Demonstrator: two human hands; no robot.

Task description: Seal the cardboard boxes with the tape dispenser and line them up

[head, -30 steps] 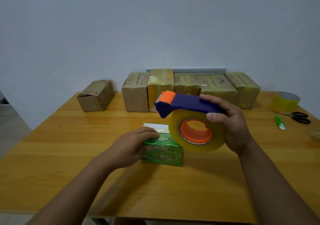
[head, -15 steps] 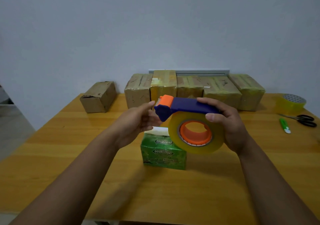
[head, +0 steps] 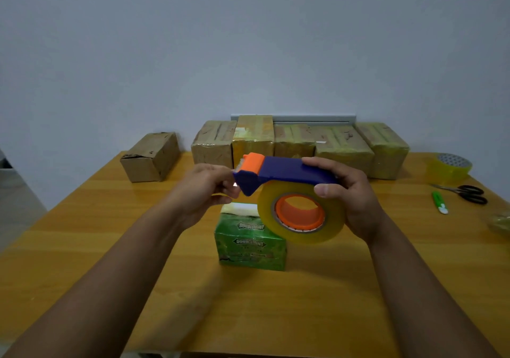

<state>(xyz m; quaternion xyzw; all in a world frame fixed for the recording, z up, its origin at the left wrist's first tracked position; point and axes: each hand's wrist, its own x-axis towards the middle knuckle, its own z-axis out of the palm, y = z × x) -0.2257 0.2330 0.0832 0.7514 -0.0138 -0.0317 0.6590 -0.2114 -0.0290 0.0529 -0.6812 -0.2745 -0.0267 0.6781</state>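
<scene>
above the green box (head: 249,243) our right hand (head: 349,192) grips the light, rigid tape dispenser (head: 287,192); left hand (head: 205,189) pinches its sticky end

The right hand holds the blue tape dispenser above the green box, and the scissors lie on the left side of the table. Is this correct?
Not quite. The scissors lie on the right side of the table, near the spare tape roll, as the head view shows. The rest stands: the right hand holds the blue tape dispenser above the green box.
</scene>
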